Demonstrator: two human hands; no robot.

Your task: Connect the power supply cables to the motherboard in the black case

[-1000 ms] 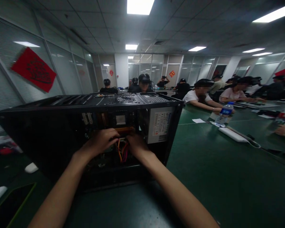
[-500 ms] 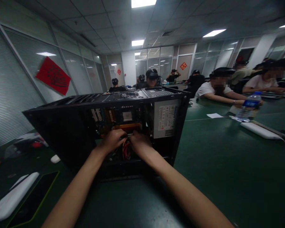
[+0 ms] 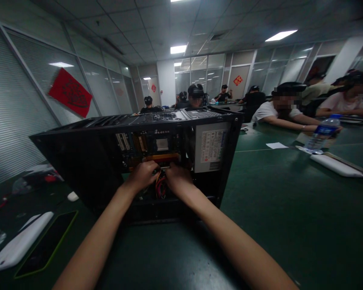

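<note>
A black computer case [image 3: 63, 161] stands in front of me with its side open. Both of my hands reach inside, close together, below an orange strip [image 3: 163, 157] on the motherboard. My left hand [image 3: 142, 177] is closed, its fingers curled at a small pale edge between the hands. My right hand [image 3: 180, 177] is closed at the other end of that edge; its fingertips are hidden. What they grip cannot be made out. Red and yellow cables [image 3: 161, 186] hang between my wrists. A grey power supply [image 3: 212, 148] with a label sits to the right inside the case.
On the green table [image 3: 278, 209] a water bottle [image 3: 323, 133], a white device [image 3: 335, 166] and a paper slip [image 3: 276, 145] lie right. Left are a green-edged dark pad [image 3: 46, 245], a white slab [image 3: 21, 241] and a white mouse [image 3: 73, 196]. Co-workers sit beyond.
The camera view has shifted slightly, so the room appears moved a little to the right. My hands stay at the same spot in the case, with barely any visible finger movement.
</note>
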